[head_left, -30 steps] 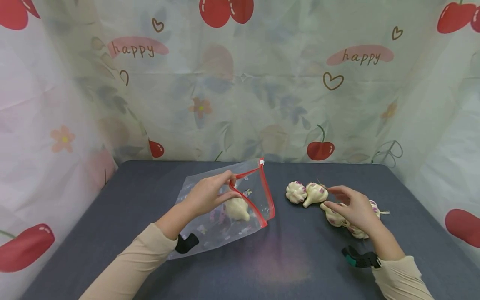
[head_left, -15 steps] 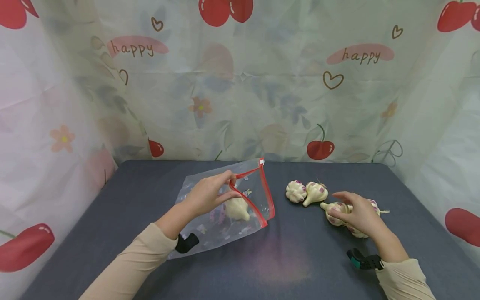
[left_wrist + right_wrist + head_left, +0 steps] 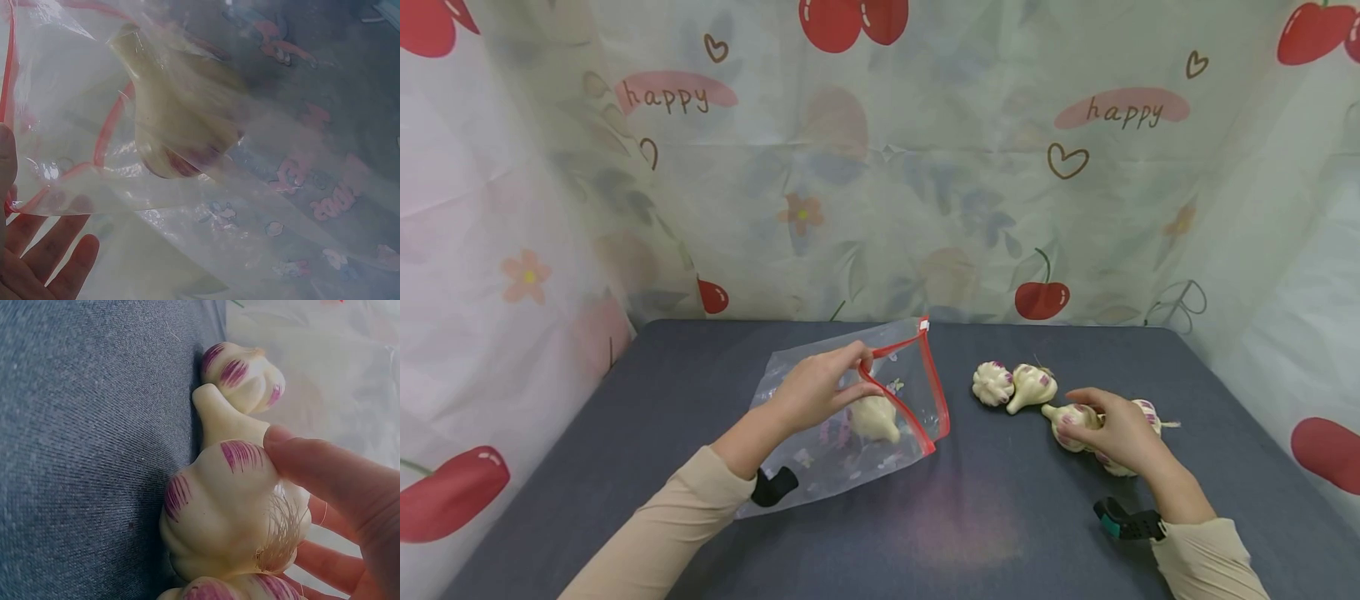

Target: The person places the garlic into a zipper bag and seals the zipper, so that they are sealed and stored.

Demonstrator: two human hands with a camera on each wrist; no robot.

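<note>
My left hand [image 3: 816,390] pinches the red rim of a clear zip bag [image 3: 842,479], holding its mouth parted toward the right. Inside the bag lies one garlic bulb [image 3: 874,418], seen through the printed plastic in the left wrist view, its neck toward the opening. On the right, my right hand [image 3: 1123,432] grips another garlic bulb [image 3: 1062,422], which rests on the dark table. The right wrist view shows the thumb [image 3: 312,462] against that purple-streaked bulb near its neck, with the other fingers behind it, partly hidden.
Two garlic bulbs lie beyond the right hand, one round [image 3: 992,384] and one with its neck toward me [image 3: 1032,388]. More bulbs [image 3: 1147,412] sit partly hidden beneath and behind that hand. A printed curtain [image 3: 887,208] encloses the dark table [image 3: 970,517].
My right hand has shifted slightly right and down, from above the nearer garlic bulb to around it. The left hand and the bag have stayed in place.
</note>
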